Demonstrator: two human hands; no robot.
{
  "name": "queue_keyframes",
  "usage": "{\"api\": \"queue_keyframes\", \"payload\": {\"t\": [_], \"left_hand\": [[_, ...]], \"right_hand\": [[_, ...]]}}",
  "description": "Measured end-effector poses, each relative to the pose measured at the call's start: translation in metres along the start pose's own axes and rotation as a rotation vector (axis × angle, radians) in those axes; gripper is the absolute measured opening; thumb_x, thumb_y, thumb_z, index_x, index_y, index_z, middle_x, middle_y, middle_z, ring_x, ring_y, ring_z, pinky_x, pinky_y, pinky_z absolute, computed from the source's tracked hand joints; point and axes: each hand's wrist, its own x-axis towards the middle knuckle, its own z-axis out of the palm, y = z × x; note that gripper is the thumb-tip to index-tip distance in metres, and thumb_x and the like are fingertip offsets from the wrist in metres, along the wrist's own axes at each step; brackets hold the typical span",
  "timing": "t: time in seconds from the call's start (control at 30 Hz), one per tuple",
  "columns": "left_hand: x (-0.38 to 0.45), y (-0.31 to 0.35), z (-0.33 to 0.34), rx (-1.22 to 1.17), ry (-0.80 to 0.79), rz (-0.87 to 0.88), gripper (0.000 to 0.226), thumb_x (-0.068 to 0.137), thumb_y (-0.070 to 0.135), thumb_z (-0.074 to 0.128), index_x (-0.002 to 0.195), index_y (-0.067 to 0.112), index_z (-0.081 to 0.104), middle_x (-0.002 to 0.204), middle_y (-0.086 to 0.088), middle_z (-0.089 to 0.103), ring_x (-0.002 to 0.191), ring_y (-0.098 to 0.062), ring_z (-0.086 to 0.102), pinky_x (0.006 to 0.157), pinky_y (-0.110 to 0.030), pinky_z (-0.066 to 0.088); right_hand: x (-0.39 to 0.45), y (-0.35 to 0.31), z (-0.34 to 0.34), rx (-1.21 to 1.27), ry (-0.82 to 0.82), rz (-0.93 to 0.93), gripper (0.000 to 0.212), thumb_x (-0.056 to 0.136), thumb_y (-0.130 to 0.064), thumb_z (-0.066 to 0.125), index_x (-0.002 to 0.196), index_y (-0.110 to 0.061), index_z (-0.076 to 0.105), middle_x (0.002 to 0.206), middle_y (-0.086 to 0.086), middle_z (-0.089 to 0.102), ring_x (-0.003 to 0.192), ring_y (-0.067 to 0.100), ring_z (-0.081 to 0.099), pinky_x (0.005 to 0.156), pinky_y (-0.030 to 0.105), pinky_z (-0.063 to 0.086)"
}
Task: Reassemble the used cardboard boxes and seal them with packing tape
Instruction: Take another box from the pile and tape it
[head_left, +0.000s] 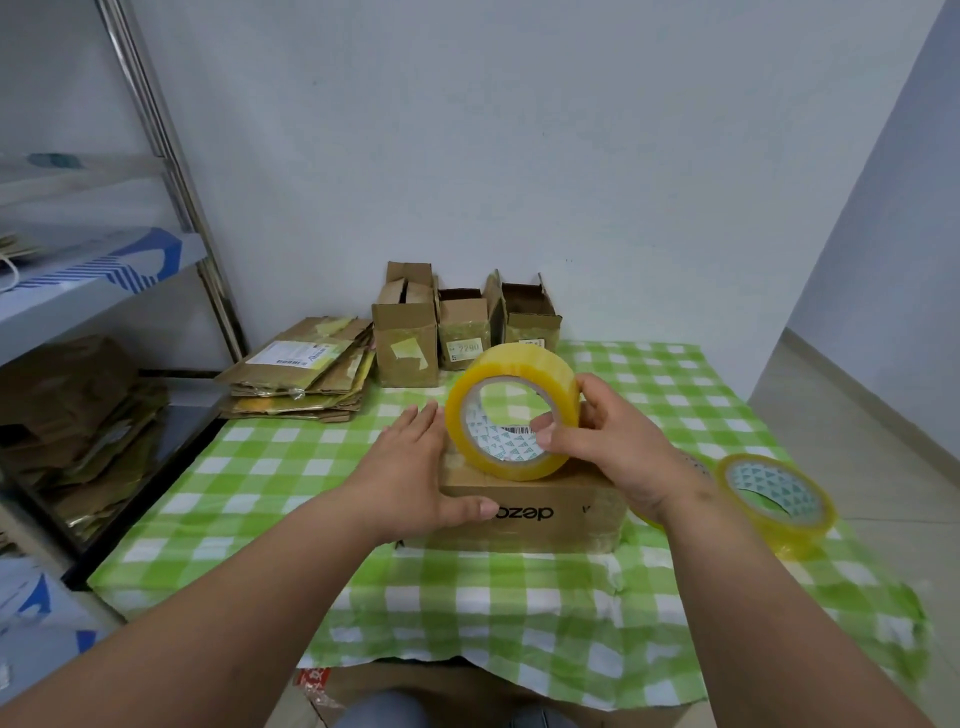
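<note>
Showing four boxes (530, 512), two tape rolls (519, 364)

Plain pale wall (519, 156) straight ahead, second wall (893, 182) angled off at right. Light tile floor (852, 415) right of table. Table under green-white check cloth (270, 467). Metal shelving rack (171, 171) at left, chrome upright, grey shelves. Lighting even, soft, no hard shadows.
</note>
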Motion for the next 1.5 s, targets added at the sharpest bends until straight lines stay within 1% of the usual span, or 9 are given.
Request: {"api": "queue_keyframes", "payload": {"t": [0.33,0.47,0.6,0.73,0.87,0.97,1.1,1.3,1.5], "left_hand": [[0.001,-0.007,0.002,0.165,0.053,-0.012,0.121,0.062,0.092,0.042,0.157,0.025,0.009,0.160,0.005,0.022,0.146,-0.016,0.020,0.119,-0.040,0.024],[-0.005,-0.005,-0.012,0.286,0.013,0.009,0.131,0.051,0.093,0.021,0.158,0.022,0.000,0.161,0.004,0.018,0.146,-0.016,0.016,0.117,-0.033,0.023],[-0.011,-0.018,-0.032,0.332,-0.027,0.037,0.136,0.049,0.102,0.011,0.157,0.022,-0.007,0.163,0.004,0.010,0.147,-0.015,0.007,0.118,-0.032,0.020],[-0.017,-0.046,-0.048,0.362,-0.058,-0.014,0.128,0.055,0.096,0.021,0.156,0.026,-0.012,0.164,0.005,0.004,0.148,-0.015,0.005,0.118,-0.034,0.019],[-0.026,-0.081,-0.054,0.330,-0.095,-0.031,0.118,0.062,0.095,0.032,0.152,0.037,-0.019,0.164,0.005,0.004,0.148,-0.015,0.008,0.119,-0.035,0.017],[-0.026,-0.093,-0.055,0.322,-0.102,-0.007,0.103,0.072,0.086,0.038,0.148,0.047,-0.019,0.164,0.007,0.005,0.147,-0.014,0.011,0.118,-0.036,0.018],[-0.025,-0.106,-0.055,0.333,-0.139,0.044,0.112,0.053,0.104,0.007,0.146,0.049,-0.021,0.165,0.009,0.000,0.149,-0.015,0.009,0.118,-0.033,0.013],[-0.019,-0.104,-0.055,0.355,-0.187,0.004,0.111,0.043,0.104,-0.007,0.138,0.052,-0.030,0.164,0.012,-0.010,0.151,-0.012,-0.004,0.122,-0.044,0.001],[-0.015,-0.065,-0.060,0.556,-0.287,-0.101,0.082,0.087,0.079,0.025,0.143,0.052,-0.028,0.163,0.002,-0.022,0.150,-0.022,-0.019,0.117,-0.056,-0.016]], "right_hand": [[-0.001,-0.016,-0.013,-0.140,0.042,-0.021,0.030,0.073,-0.012,0.082,0.095,-0.017,0.062,0.096,0.009,0.074,0.093,0.025,0.071,0.084,0.044,0.059],[-0.002,-0.020,-0.017,-0.115,0.033,-0.059,0.031,0.065,-0.020,0.082,0.086,-0.016,0.060,0.077,0.005,0.066,0.072,0.015,0.064,0.068,0.034,0.053],[0.001,-0.019,-0.017,-0.026,0.025,-0.073,0.038,0.056,-0.025,0.079,0.088,-0.014,0.061,0.073,-0.003,0.060,0.070,0.013,0.060,0.066,0.030,0.048],[0.006,-0.021,-0.006,-0.029,0.046,-0.099,0.057,0.046,-0.040,0.078,0.092,-0.010,0.063,0.079,0.004,0.059,0.075,0.020,0.057,0.071,0.038,0.045],[0.011,-0.023,-0.003,-0.027,0.077,-0.096,0.064,0.044,-0.041,0.082,0.097,-0.009,0.067,0.098,0.025,0.066,0.093,0.044,0.063,0.085,0.058,0.051],[0.014,-0.026,0.004,-0.039,0.043,-0.089,0.064,0.044,-0.041,0.086,0.098,-0.011,0.070,0.101,0.023,0.068,0.097,0.042,0.066,0.089,0.059,0.051],[0.016,-0.031,0.004,-0.039,0.028,-0.077,0.060,0.041,-0.042,0.089,0.094,-0.017,0.074,0.096,0.017,0.072,0.090,0.034,0.070,0.089,0.055,0.053],[0.012,-0.030,-0.009,-0.097,0.098,-0.093,0.057,0.042,-0.044,0.088,0.093,-0.022,0.075,0.085,0.001,0.074,0.076,0.017,0.069,0.072,0.035,0.054],[0.018,-0.028,-0.011,-0.082,0.149,-0.084,0.057,0.044,-0.050,0.083,0.095,-0.025,0.074,0.070,-0.015,0.067,0.057,-0.001,0.057,0.060,0.021,0.042]]}}
